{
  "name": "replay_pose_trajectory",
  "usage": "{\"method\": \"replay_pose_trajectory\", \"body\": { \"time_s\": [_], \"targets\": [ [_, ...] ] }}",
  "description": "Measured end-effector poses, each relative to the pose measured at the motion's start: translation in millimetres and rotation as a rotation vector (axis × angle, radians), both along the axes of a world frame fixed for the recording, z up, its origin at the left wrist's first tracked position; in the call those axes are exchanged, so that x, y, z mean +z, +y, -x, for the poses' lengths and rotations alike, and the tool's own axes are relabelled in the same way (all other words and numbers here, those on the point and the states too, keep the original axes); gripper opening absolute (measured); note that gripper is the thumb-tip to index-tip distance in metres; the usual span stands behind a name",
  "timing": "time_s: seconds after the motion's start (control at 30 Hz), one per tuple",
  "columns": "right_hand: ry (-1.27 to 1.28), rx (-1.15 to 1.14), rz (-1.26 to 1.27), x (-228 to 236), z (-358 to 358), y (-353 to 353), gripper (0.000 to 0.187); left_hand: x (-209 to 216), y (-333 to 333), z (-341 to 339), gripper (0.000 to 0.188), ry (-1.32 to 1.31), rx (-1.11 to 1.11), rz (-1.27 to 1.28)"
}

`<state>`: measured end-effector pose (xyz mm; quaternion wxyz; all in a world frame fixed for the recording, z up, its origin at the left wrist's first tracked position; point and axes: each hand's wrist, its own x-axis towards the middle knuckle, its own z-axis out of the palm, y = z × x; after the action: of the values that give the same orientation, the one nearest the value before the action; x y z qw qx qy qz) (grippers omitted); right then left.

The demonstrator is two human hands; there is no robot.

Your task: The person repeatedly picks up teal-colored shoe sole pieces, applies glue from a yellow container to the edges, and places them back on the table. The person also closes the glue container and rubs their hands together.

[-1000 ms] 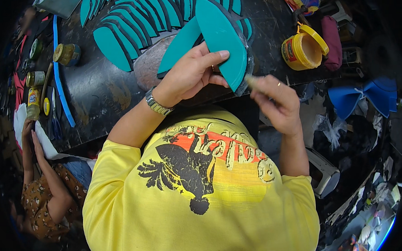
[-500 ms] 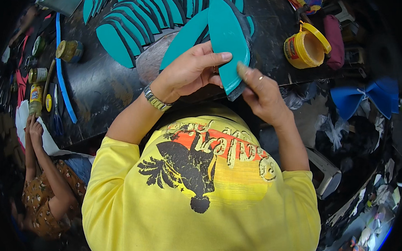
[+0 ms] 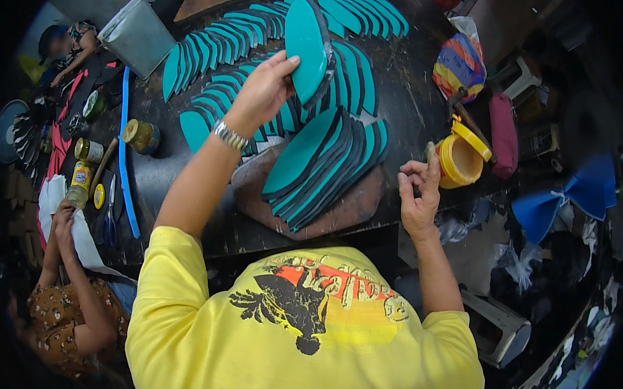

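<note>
The left hand [image 3: 264,86] has carried its pinched teal piece [image 3: 307,50] from the table's [image 3: 411,105] near edge over the rows [image 3: 225,36] — one-handed now. The right hand [image 3: 420,200] has moved beside the yellow tub [image 3: 459,165] near the right edge, loosely curled; its grip I cannot tell.

Soft light mid-view, faint sheen on the black table [image 3: 410,80], dark, fisheye-bent edges

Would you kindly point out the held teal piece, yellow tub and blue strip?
Held teal piece [image 3: 308,43], head view: its flat face.
Yellow tub [image 3: 449,170], head view: its outer wall.
Blue strip [image 3: 124,158], head view: its middle.
</note>
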<state>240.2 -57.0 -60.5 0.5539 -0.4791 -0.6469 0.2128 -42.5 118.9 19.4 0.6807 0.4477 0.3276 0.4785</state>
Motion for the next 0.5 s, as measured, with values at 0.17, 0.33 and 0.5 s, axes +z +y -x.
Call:
{"method": "replay_pose_trajectory", "body": {
  "time_s": [0.17,0.33,0.5],
  "targets": [
    [0.307,0.009,0.219,-24,-9,15,0.082,-9,108,-5,0.022,0.318,0.119,-0.041],
    [0.34,0.011,0.353,-15,-7,7,0.079,-45,193,-33,0.015,0.32,0.211,0.037],
    [0.334,0.019,0.399,-9,-7,6,0.079,-80,255,-69,0.012,0.42,0.362,0.089]
  ]
}}
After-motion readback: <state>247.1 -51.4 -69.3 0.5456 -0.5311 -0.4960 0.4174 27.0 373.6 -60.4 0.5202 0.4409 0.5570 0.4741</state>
